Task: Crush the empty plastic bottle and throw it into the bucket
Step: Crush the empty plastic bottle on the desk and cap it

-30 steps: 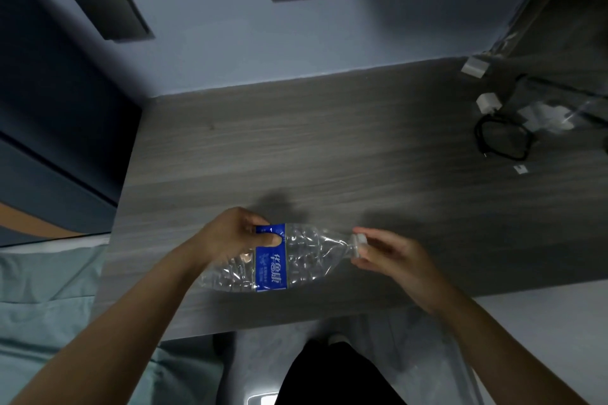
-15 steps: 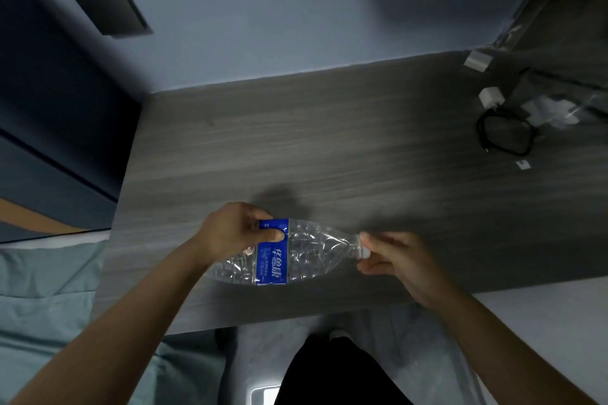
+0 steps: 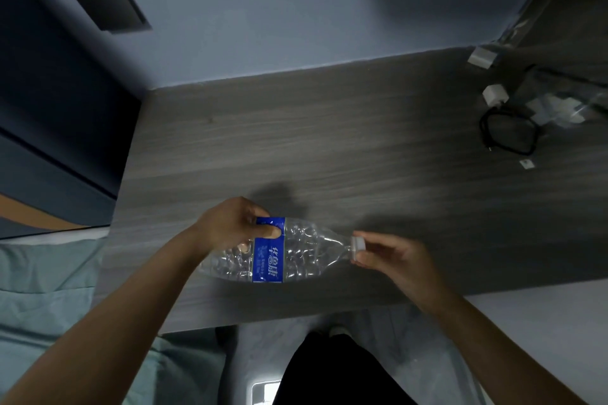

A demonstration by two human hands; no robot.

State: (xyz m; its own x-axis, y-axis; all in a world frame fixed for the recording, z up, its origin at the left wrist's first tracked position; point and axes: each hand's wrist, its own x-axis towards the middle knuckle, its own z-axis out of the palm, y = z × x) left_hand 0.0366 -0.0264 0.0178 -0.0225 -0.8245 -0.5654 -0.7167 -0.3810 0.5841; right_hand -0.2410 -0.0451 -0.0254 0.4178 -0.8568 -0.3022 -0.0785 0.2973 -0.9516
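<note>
Currently, bottle [image 3: 283,253]: held sideways above the grey desk [image 3: 329,141].
Left hand [image 3: 230,223]: wrapped around the labelled body.
Right hand [image 3: 391,256]: fingers pinched on the white cap [image 3: 357,245].

Left hand [image 3: 227,227] clasped (thumb pressed in), right hand [image 3: 391,256] pinching with fingertips, forearms converging

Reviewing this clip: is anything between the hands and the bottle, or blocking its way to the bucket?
Nothing sits between them: the left hand grips the bottle at its blue label, and the right hand pinches the cap. No bucket is in view, so that path cannot be judged.
</note>
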